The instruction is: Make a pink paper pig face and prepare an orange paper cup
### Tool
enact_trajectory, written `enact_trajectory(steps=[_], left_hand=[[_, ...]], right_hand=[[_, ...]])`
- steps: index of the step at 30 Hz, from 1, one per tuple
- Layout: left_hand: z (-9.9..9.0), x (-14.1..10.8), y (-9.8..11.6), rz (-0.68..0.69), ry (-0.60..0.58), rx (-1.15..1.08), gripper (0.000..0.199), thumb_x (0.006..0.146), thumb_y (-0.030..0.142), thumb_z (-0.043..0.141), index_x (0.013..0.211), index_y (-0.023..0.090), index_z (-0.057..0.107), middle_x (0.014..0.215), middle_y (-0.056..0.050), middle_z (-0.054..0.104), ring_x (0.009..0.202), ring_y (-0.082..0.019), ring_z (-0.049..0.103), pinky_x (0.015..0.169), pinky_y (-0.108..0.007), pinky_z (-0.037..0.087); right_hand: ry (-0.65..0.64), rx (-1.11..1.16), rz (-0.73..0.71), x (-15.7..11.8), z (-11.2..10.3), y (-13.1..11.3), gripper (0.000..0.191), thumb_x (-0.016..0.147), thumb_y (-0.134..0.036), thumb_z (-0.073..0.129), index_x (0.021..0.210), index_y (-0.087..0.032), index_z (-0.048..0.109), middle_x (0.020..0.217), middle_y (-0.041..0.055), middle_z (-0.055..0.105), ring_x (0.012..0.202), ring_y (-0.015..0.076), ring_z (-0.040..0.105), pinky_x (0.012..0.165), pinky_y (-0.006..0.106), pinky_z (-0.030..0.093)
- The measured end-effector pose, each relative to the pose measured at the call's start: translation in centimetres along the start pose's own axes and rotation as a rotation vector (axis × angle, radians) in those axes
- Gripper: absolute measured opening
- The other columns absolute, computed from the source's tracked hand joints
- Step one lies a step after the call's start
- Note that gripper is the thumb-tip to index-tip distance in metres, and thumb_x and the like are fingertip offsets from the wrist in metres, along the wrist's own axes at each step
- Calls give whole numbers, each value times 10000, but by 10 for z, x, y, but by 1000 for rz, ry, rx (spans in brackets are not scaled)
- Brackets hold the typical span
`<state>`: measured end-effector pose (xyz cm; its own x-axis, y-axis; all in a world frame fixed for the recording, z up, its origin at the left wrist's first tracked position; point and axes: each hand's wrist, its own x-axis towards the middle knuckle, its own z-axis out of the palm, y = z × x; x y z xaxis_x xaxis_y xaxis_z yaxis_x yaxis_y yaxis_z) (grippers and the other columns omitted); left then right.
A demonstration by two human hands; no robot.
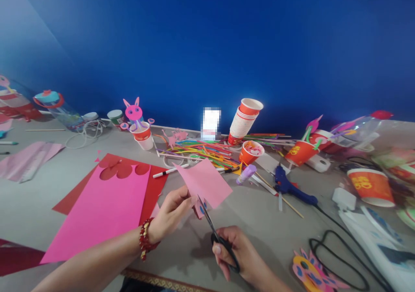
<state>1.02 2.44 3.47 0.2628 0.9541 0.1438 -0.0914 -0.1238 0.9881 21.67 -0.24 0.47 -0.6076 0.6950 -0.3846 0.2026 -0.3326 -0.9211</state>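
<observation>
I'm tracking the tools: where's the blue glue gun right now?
In the head view, the blue glue gun lies right of centre on the grey table, right of the purple tube and beyond the right hand.

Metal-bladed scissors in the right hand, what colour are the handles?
The scissors' looped handles are black, showing best in the head view.

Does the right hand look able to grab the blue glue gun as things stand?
Probably not straight away: the right hand holds black-handled scissors. Otherwise the way to the blue glue gun looks fairly free, with nothing tall between them.
</observation>
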Motion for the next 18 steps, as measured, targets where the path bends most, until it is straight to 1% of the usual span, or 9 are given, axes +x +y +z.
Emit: enact_trajectory(steps=[3, 8, 13, 18], left_hand=[[0, 0, -1, -8, 6, -5, 313, 973, 336, 485, 852, 116, 671, 724, -63, 683, 671, -158, 613, 683, -258, 463], [0, 0, 0, -13, 9, 8, 335, 969, 357, 488, 814, 121, 668, 717, -64, 682, 674, -161, 612, 685, -257, 462], [1, 0, 1, -9, 9, 2, 335, 967, 365, 489, 819, 123, 668, 718, -61, 681, 674, -158, 606, 692, -255, 459], [0, 0, -4, -21, 31, -35, 309, 953, 361, 517, 782, 129, 630, 709, -52, 672, 655, -154, 593, 661, -253, 451]], right_hand=[[-5, 5, 5, -1, 0, -2, 660, 627, -836, 573, 525, -195, 449, 362, -53, 462, 305, 50, 327, 375, 206, 206], [13, 30, 11, -2, 2, -2, 658, 607, -834, 597, 534, -195, 459, 364, -50, 464, 304, 53, 334, 377, 210, 212], [7, 32, 16, -1, 2, -2, 682, 581, -864, 582, 528, -195, 455, 361, -56, 458, 300, 53, 341, 373, 205, 220], [-2, 6, 43, -2, 2, -7, 685, 571, -869, 579, 521, -201, 438, 362, -54, 455, 307, 51, 327, 370, 206, 207]])
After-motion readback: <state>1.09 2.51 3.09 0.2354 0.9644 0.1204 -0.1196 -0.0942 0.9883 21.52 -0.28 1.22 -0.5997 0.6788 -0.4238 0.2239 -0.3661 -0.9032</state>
